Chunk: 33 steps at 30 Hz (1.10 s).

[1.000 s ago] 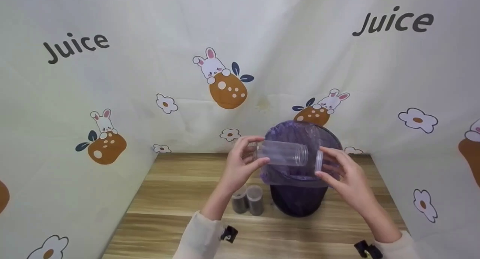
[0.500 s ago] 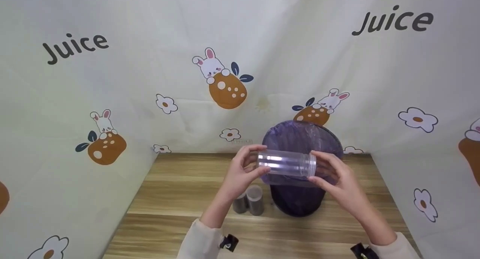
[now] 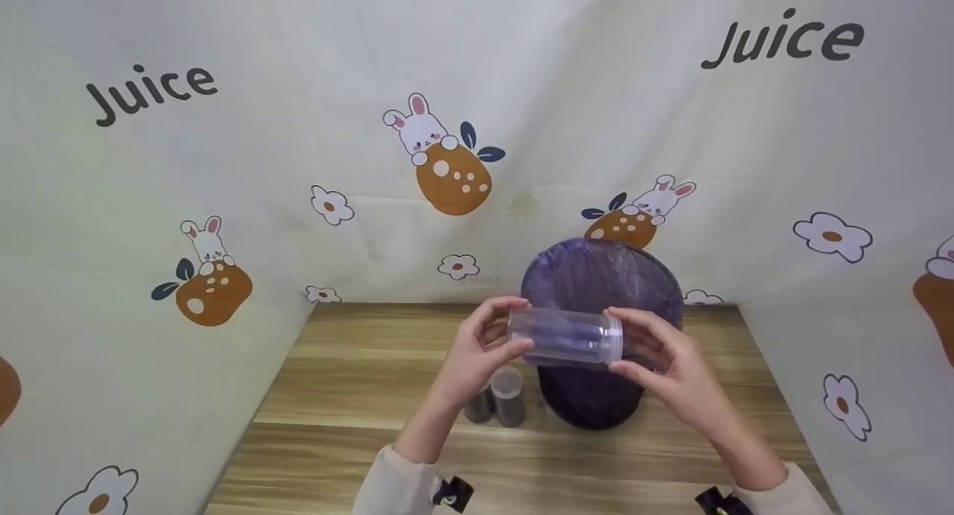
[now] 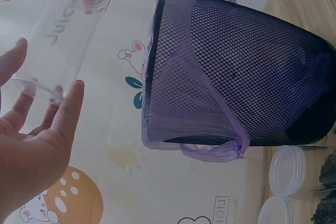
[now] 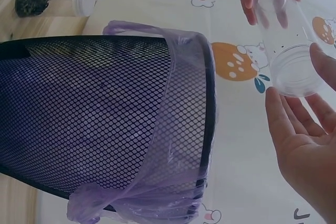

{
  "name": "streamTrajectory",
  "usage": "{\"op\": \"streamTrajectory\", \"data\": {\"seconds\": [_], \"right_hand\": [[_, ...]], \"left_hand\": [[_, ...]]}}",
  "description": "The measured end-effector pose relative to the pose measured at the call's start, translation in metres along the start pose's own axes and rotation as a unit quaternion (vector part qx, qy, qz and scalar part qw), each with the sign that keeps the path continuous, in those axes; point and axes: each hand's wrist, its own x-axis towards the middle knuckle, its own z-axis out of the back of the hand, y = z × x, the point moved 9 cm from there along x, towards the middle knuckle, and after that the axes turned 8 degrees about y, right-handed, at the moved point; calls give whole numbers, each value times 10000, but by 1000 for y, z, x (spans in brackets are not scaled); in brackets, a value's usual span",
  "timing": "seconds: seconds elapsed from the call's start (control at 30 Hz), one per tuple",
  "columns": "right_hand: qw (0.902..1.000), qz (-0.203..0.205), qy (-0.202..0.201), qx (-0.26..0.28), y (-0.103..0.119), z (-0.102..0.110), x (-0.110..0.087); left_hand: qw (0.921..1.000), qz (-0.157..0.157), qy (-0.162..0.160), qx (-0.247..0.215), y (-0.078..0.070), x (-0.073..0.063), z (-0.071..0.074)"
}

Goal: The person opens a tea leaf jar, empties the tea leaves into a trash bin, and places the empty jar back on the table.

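Note:
A clear plastic jar [image 3: 559, 336] lies sideways in the air between my hands, in front of the mesh bin. My left hand [image 3: 477, 347] grips its base end, thumb in front and fingers behind. At the other end my right hand [image 3: 671, 358] holds the clear screw lid [image 3: 613, 339], which sits against the jar's mouth. The right wrist view shows a few dark specks inside the jar [image 5: 289, 30]; otherwise it looks see-through. Fingers of the left hand [image 4: 47, 135] spread round the base in the left wrist view.
Below the jar stands a black mesh bin [image 4: 252, 61] lined with a purple plastic bag [image 4: 173, 77]. Two lidded clear jars [image 3: 508, 399] with dark, crumbly contents stand on the wooden table [image 3: 335, 425], left of the bin. A printed cloth [image 3: 298, 127] hangs at the back and sides.
The lid, held apart from the jar a second ago, has been brought left onto its mouth by my right hand. Both hands and the jar have come down slightly.

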Motion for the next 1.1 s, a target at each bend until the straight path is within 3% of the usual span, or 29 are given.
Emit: {"op": "streamTrajectory", "data": {"seconds": [0.3, 0.47, 0.8, 1.1], "right_hand": [[9997, 200, -103, 88, 4, -3, 1], [9996, 197, -165, 135, 3, -3, 0], [9974, -637, -193, 260, -8, -5, -3], [9978, -198, -222, 592, -4, -4, -4]], "left_hand": [[9993, -104, -209, 281, 2, -6, 0], [9995, -102, -167, 266, 6, -10, -1], [9997, -173, -83, 155, 6, -14, 0], [9996, -49, -260, -129, 13, -17, 7]]}}
